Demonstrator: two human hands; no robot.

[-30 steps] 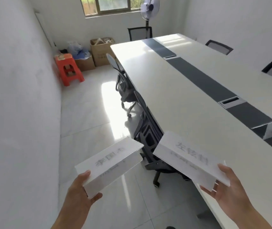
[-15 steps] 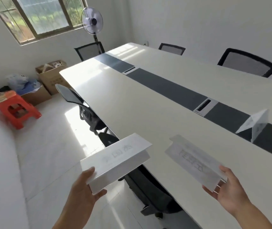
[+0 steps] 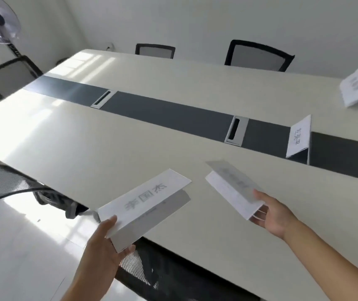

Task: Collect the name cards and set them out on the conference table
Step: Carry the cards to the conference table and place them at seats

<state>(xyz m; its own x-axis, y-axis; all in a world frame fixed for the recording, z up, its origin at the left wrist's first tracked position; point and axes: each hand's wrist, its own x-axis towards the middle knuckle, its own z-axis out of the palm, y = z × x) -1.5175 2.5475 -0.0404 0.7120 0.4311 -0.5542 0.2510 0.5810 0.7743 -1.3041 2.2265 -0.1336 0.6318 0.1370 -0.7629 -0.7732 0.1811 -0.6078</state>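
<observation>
Name cards are held one in each grip, at the near edge of the counter (image 3: 108, 148). The left card (image 3: 143, 205), a folded white tent with dark printed characters on its upper face, is pinched at its near end by the left grip (image 3: 104, 250), thumb on top and fingers curled beneath. Its far end reaches over the counter while its near end hangs above the near chair (image 3: 152, 274). The right card (image 3: 232, 190) is pinched the same way by the right grip (image 3: 276, 216), thumb above and fingers under the fold. It sits low over the counter, and I cannot tell whether it touches the surface. Its print is too blurred to read. Both cards lie tilted nearly flat, not upright.

Two more are already set out. A standing card (image 3: 298, 137) is upright on the dark strip (image 3: 173, 114), just right of a cable port (image 3: 235, 131). A far card (image 3: 357, 89) rests near the far right edge.

Collecting seems done for this pair, so the step in hand is most likely placement along the near side. The next move probably calls for turning each card onto its two open edges, so that it stands like a tent. The printed face should point toward a seat, and the cards should be well apart. Only then should the pinch be released, so the light card does not tip or slide.
</observation>
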